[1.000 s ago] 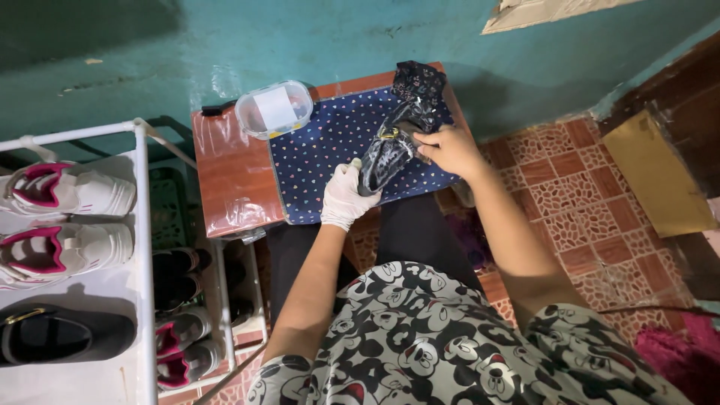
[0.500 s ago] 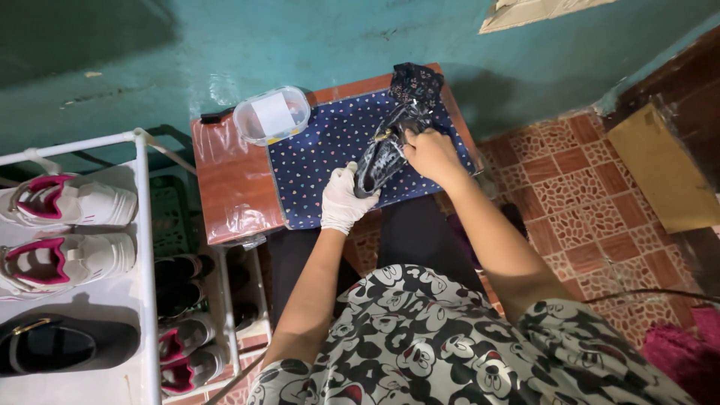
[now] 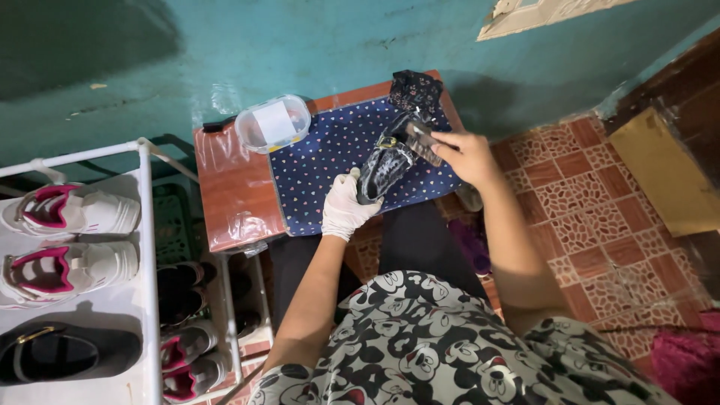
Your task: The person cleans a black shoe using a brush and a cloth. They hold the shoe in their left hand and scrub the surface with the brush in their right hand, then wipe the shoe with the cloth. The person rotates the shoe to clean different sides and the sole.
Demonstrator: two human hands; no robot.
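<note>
You're holding the black shoe (image 3: 384,169) by its heel w/ your gloved left hand (image 3: 346,207), grip closed round it, over the dotted cloth (image 3: 322,165) on the worktop (image 3: 232,195). Right hand (image 3: 469,155) has shifted off the shoe's top & is now pinching a small dark flat thing (image 3: 421,140) by the toe, prob the next bit of cleaning.

A small reddish-brown counter (image 3: 236,202) wrapped in clear plastic stands against a teal wall. A dark blue cloth with small coloured dots (image 3: 322,165) covers its right part, spread under the gloved left hand (image 3: 346,208) and bare right hand (image 3: 471,154). Beyond the left hand, at the counter's far edge, sits a clear lidded plastic container (image 3: 273,123). A dark crumpled cloth (image 3: 415,88) lies just beyond the right hand.
</note>
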